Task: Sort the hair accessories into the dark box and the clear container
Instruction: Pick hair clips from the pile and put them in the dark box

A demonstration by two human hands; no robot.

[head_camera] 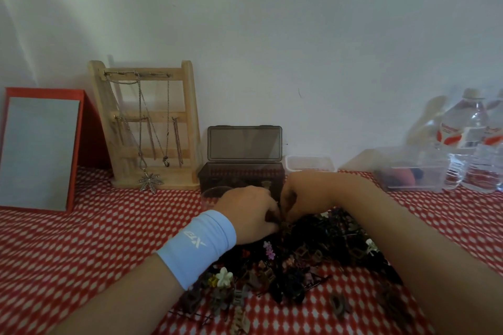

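Observation:
A pile of hair accessories (294, 261), mostly dark clips and ties with small flower clips, lies on the red-and-white cloth. My left hand (249, 212), with a light blue wristband, and my right hand (302, 196) meet at the far edge of the pile, fingers curled together on something small and dark that I cannot make out. Just behind them stands the dark box (215, 175) with its lid (245, 143) up. A small clear round container (211, 196) sits left of my left hand, in front of the box.
A wooden necklace stand (148, 122) and a red-framed mirror (40, 149) lean on the wall at the left. A clear tub (310, 163) sits right of the dark box. Farther right are another clear container (413, 171) and water bottles (471, 141).

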